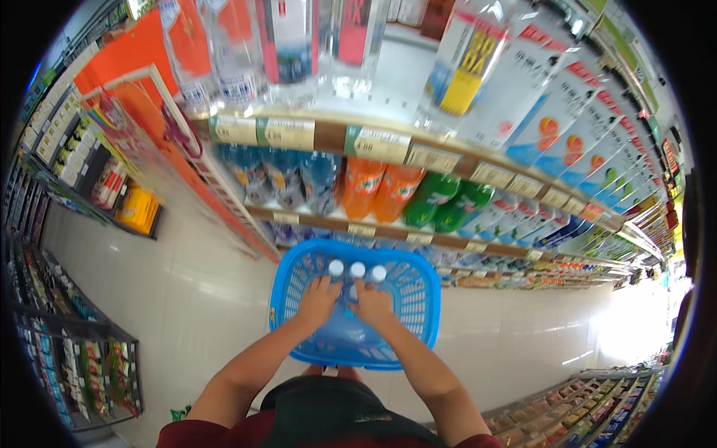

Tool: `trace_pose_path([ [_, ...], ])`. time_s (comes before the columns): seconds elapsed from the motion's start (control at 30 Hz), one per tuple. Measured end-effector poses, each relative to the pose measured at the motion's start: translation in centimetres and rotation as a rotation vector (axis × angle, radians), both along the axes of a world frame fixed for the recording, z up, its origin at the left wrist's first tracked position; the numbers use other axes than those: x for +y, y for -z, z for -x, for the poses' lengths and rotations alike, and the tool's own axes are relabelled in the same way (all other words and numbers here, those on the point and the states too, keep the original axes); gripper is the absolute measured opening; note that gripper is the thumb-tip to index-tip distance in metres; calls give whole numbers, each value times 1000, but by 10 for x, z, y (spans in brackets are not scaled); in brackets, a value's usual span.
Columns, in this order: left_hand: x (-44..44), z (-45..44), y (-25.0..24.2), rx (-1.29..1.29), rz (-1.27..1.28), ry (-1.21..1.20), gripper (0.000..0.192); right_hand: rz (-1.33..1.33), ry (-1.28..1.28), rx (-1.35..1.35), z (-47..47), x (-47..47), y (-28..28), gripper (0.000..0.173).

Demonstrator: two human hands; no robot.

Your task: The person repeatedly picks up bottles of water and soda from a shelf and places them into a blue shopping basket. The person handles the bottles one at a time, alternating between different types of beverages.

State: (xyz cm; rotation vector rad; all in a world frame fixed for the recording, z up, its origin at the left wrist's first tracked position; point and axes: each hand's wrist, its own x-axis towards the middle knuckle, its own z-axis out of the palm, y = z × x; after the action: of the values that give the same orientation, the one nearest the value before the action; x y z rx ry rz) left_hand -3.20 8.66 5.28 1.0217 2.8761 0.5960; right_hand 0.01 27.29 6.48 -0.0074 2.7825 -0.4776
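Observation:
A blue plastic shopping basket [431, 302] with slotted walls is in front of my body. Inside, toward its far side, several clear bottles with white caps [357, 269] stand upright, close together. My left hand [320, 302] reaches in at the left of the group, fingers against the leftmost bottle; its grip is partly hidden. Around the nearest bottle [353, 292], just below the others, curl the thumb and forefinger of my right hand [372, 305]. Both forearms pass over the basket's near rim.
Beyond the basket rises a shelf [330, 134] with price tags. It carries soda water bottles [465, 67], orange soft drinks [364, 187], green bottles [431, 199] and drink cartons [560, 117]. An orange end panel [129, 47] borders it at left. Snack racks [95, 369] stand lower left.

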Motion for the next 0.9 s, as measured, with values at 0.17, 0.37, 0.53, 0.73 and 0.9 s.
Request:
trace_pose_path([
  [0.17,18,14,-61,-28,-210,135,57,170,-10,244,1,15,-57,62],
  [0.37,59,47,-225,193,-666,265,54,360,-114,972,42,27,-248,46],
  [0.53,95,90,-363,368,-961,253,59,194,-9,1264,73,39,-414,52],
  [0.73,133,160,-407,77,-995,181,80,13,33,1332,132,69,-468,56],
  [0.9,125,154,-392,200,-978,233,84,111,-27,1362,98,56,-454,53],
])
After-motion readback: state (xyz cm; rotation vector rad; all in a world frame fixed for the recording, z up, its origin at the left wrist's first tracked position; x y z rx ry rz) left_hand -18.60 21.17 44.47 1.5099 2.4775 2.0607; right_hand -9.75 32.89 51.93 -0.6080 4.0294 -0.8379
